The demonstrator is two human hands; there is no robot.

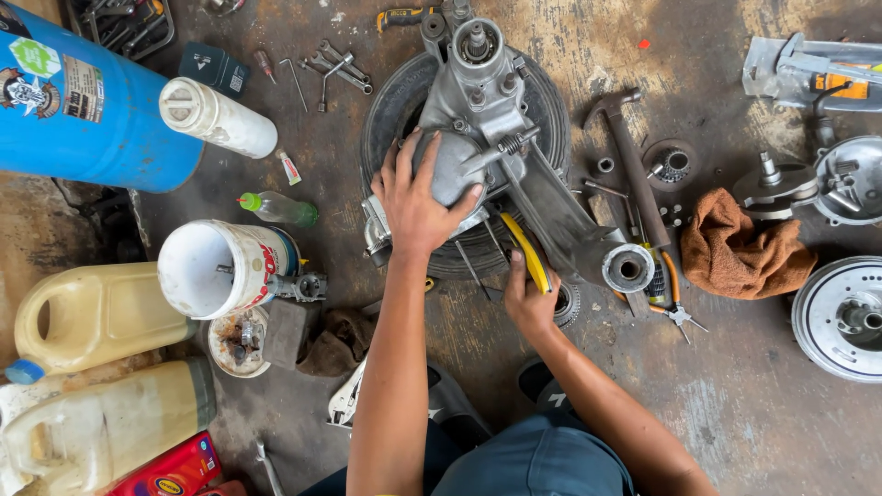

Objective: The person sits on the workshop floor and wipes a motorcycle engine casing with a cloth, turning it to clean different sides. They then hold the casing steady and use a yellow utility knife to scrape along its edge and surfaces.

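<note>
Grey metal engine casing (487, 119) flat atop black tyre (395, 110), yellow-handled tool (527, 250) alongside.

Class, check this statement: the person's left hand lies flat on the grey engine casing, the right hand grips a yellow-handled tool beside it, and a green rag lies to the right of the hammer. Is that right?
Not quite. The rag is brown, not green, as the head view shows. The rest holds: the left hand lies on the grey engine casing, the right hand grips the yellow-handled tool, and the rag lies right of the hammer.

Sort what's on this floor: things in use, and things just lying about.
In use: left hand pressing on engine case; tyre beneath it; right hand gripping yellow-handled tool.

Lying about: hammer, brown rag, blue drum, white bucket, jugs, wrenches, green-capped bottle.
</note>
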